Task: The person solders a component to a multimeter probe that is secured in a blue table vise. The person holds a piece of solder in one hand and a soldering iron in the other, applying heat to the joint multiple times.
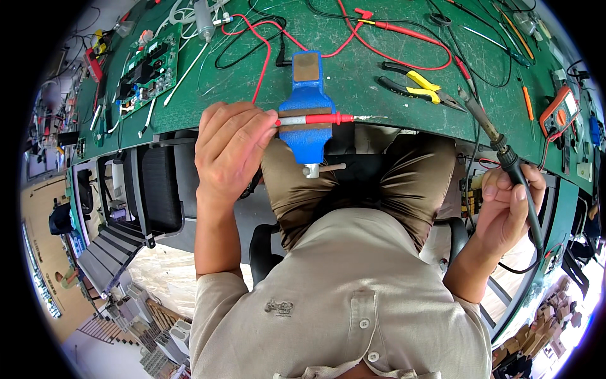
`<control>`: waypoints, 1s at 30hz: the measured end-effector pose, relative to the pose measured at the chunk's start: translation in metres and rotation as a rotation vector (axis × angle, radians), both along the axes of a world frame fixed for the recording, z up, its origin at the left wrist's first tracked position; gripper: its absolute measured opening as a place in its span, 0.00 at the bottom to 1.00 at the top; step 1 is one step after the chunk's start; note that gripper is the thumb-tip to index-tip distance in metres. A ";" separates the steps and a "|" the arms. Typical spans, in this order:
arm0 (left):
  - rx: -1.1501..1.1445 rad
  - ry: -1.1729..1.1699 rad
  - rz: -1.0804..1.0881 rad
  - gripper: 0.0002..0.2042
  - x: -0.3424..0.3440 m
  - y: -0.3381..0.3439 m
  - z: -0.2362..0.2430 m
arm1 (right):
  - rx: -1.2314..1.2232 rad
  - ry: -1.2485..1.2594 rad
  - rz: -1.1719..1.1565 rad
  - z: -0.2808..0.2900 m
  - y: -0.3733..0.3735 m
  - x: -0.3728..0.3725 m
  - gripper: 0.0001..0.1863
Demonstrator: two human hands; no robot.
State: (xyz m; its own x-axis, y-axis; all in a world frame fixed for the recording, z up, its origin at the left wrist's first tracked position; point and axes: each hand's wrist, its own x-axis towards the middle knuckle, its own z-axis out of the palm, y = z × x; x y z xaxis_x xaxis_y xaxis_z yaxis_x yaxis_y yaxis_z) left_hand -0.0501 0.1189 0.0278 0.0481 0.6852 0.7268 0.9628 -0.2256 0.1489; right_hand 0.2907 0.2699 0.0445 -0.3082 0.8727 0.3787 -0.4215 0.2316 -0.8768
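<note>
My left hand (230, 145) pinches the rear end of a red and grey test probe (328, 118), which lies across the jaws of a blue bench vise (306, 142) clamped at the table edge. The probe's thin metal tip points right, with what looks like a short bare wire end beyond it. My right hand (508, 211) is closed around the black handle of a soldering iron (505, 151), its metal barrel angled up and left toward the right of the vise. Yellow-black pliers (420, 85) lie on the green mat just behind the iron's tip.
The green worktop (189, 107) holds a circuit board (146, 72) and white cables at left, a syringe (203, 22), red and black test leads across the back, screwdrivers and an orange multimeter (557, 110) at right. Chairs (161, 189) stand under the table's left side.
</note>
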 end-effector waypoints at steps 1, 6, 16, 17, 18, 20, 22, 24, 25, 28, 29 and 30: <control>-0.004 -0.002 0.000 0.12 0.000 0.000 0.000 | 0.002 -0.002 -0.001 0.000 0.000 0.000 0.17; -0.017 -0.011 -0.002 0.12 -0.001 -0.001 0.000 | -0.008 -0.007 -0.011 0.000 0.000 0.000 0.17; 0.008 -0.055 0.055 0.14 0.006 0.000 0.000 | -0.008 -0.003 -0.014 0.001 -0.001 0.000 0.17; 0.009 -0.055 0.066 0.15 0.007 -0.001 0.000 | -0.006 -0.002 -0.016 0.001 0.000 0.000 0.17; 0.009 -0.055 0.076 0.15 0.009 -0.002 0.001 | -0.005 -0.002 -0.017 0.001 0.000 0.000 0.17; 0.110 -0.107 0.137 0.13 0.015 -0.008 -0.002 | -0.003 -0.003 -0.016 0.001 0.001 0.001 0.17; 0.184 -0.318 0.135 0.11 0.023 -0.020 -0.012 | -0.001 0.003 -0.006 0.001 0.001 0.001 0.17; 0.237 -0.695 0.062 0.09 0.035 -0.039 -0.039 | -0.006 0.013 0.003 -0.001 0.003 0.002 0.17; 0.116 -0.824 0.094 0.07 0.045 -0.047 -0.041 | -0.014 0.024 0.005 -0.003 0.004 0.002 0.17; -0.105 -1.246 0.073 0.11 0.074 -0.056 -0.059 | -0.017 0.030 0.006 -0.004 0.007 -0.002 0.17; -0.090 -1.190 0.063 0.11 0.077 -0.055 -0.060 | -0.015 0.028 0.005 -0.004 0.007 -0.005 0.17; -0.076 -1.135 0.052 0.12 0.079 -0.054 -0.061 | -0.012 0.035 0.010 -0.003 0.007 -0.007 0.18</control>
